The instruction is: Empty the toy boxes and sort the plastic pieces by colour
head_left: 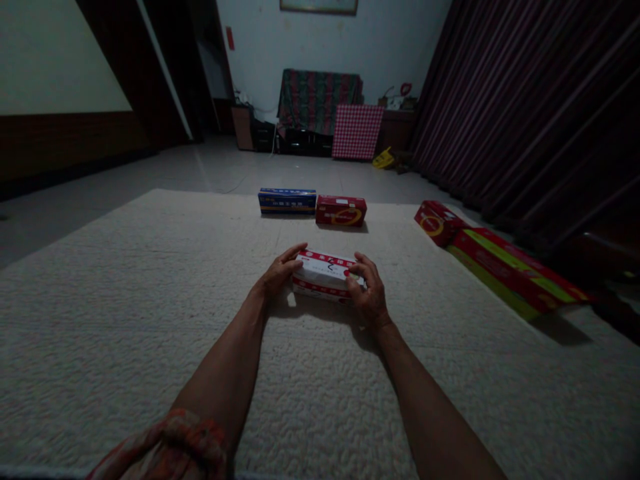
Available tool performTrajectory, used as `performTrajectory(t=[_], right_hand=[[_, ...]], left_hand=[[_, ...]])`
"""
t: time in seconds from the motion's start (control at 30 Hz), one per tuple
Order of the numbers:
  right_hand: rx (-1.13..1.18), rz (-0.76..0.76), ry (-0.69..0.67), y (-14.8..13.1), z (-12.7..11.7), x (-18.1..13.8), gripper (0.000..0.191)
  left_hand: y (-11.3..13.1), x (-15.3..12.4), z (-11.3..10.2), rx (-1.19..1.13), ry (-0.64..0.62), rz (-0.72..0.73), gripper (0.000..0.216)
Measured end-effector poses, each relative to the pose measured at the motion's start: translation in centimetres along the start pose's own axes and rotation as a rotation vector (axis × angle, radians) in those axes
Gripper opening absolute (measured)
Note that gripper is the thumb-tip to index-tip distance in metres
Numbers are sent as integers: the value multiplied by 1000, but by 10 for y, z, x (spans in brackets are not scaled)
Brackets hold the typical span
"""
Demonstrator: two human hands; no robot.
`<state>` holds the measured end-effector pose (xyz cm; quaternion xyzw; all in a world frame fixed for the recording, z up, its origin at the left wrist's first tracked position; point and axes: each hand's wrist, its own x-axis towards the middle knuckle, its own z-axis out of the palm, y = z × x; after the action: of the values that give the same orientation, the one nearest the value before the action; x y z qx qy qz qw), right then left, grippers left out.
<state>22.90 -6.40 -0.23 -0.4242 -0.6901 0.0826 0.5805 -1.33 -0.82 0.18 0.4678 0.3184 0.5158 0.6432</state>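
Between my two hands is a white and red cardboard box [323, 273] with printed writing, lying lengthwise across the pale quilted cover. My left hand [281, 272] grips its left end, thumb on the upper near edge. At the right end my right hand [369, 288] closes round the box, with fingers over the top and the thumb at the near side. Whether the box's underside touches the cover is hard to see. Beyond it stand a blue box [287, 202] and a red box [341, 211], end to end.
On the right of the quilted cover [150, 300] lie another red box [436, 223] and a long red and yellow-green carton [515, 270]. Tiled floor [215, 170] extends behind. A low cabinet [305, 141] stands by the far wall, and dark curtains [500, 100] hang at right.
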Motion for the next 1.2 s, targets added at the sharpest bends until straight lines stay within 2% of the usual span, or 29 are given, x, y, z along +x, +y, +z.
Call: performTrajectory(t=[0.27,0.63,0.8,1.03,1.2], right_hand=[[19,52,18,-1,2,0,17],[139,202,4,8,4,-5,47],[188,280,-51,9,0,-11,63],[172,229,-55,11,-1,-11,55],[194,261,-31,11,1,-6,54]], left_hand=[[2,-1,3,-5,-38,-30,83],[9,-5,8,34,-37,-53,86],[10,-8,11,14,-11,-77,94],[7,-6,9,8,-9,-79,94],[5,-5,12,-2,0,-55,97]])
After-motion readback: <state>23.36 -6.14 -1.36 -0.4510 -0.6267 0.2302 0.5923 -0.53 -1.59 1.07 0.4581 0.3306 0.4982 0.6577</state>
